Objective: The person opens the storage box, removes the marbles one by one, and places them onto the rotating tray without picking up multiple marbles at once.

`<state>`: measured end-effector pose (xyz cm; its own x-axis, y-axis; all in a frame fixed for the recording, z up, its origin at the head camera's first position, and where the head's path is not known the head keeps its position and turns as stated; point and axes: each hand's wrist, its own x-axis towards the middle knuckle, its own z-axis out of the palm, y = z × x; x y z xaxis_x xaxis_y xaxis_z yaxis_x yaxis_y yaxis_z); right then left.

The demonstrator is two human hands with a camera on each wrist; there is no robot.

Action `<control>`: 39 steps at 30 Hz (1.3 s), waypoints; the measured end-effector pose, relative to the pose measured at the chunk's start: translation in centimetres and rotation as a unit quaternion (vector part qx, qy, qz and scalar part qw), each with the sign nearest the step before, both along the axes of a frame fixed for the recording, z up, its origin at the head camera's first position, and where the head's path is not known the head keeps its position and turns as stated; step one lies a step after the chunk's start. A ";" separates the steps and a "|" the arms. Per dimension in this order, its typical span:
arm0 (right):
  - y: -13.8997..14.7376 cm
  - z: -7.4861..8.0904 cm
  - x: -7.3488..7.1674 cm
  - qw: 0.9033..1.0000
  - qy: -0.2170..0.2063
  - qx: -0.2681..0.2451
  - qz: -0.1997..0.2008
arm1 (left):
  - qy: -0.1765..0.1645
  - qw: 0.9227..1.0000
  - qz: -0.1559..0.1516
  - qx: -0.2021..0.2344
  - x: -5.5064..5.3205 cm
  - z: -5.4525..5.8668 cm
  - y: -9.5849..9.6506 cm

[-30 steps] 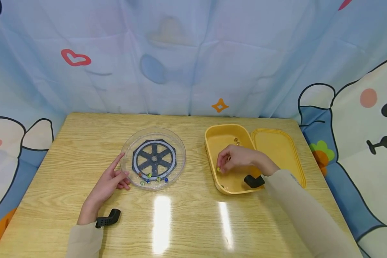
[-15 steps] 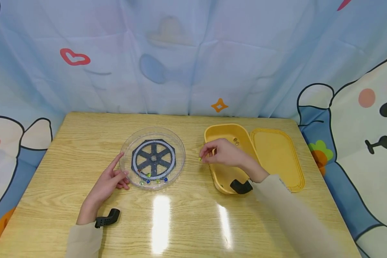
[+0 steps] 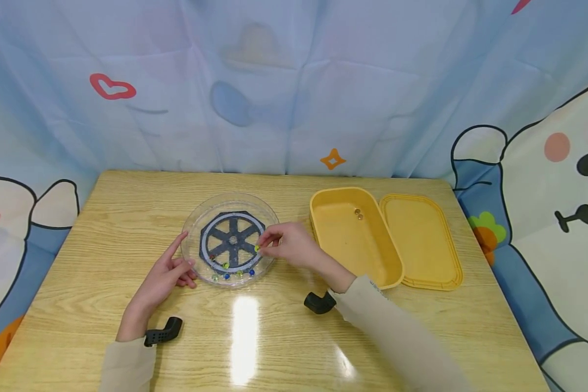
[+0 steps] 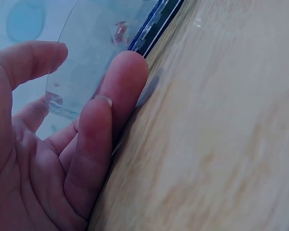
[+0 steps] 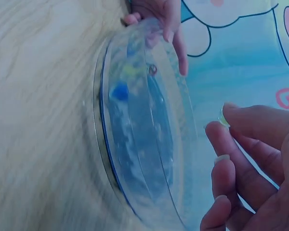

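My right hand [image 3: 291, 245] pinches a yellow-green marble [image 3: 257, 248] between thumb and fingertips, over the right side of a clear round dish [image 3: 269, 215]. In the right wrist view the marble [image 5: 223, 119] sticks out between the fingertips, above the dish wall. My left hand [image 3: 161, 280] rests on the table at the dish's left side, index finger stretched along the rim and the other fingertips against the wall. Inside the dish lie a dark spoked wheel pattern [image 3: 233, 239] and several marbles: a blue marble [image 3: 252, 272], a reddish marble [image 3: 212, 257] and yellow-green ones near the front edge.
A yellow box [image 3: 345, 245] stands right of the dish, with a couple of amber marbles [image 3: 357, 212] inside. Its yellow lid [image 3: 421, 239] lies beside it on the wooden table [image 3: 142, 212]. A printed curtain [image 3: 284, 98] hangs behind the table.
My right hand has lifted the yellow-green marble out of the yellow box and carried it left to above the dish. The left hand has stayed at the dish's rim.
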<state>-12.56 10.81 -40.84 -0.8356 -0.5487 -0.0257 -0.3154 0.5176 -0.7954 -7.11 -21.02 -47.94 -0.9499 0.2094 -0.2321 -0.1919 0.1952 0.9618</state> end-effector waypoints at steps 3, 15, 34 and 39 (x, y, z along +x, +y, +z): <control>-0.8 -0.4 0.1 1.000 -0.010 0.000 -0.006 | 0.001 1.000 0.000 0.002 0.0 0.0 0.1; -0.7 0.2 0.3 0.999 -0.043 -0.002 -0.023 | 0.003 1.000 0.000 0.003 0.1 0.0 0.1; 11.0 3.2 -2.3 0.998 -0.033 0.049 0.010 | 0.000 1.000 0.000 0.007 0.1 0.1 0.0; 13.6 2.2 -3.1 0.990 -0.105 0.069 0.058 | -0.005 1.000 0.001 0.003 0.0 0.0 0.0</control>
<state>-15.64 24.37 -38.65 -0.7348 -0.6205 -0.2738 -0.2141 0.5953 -0.7745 -7.15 -21.05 -47.96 -0.9479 0.2089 -0.2404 -0.2022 0.1885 0.9610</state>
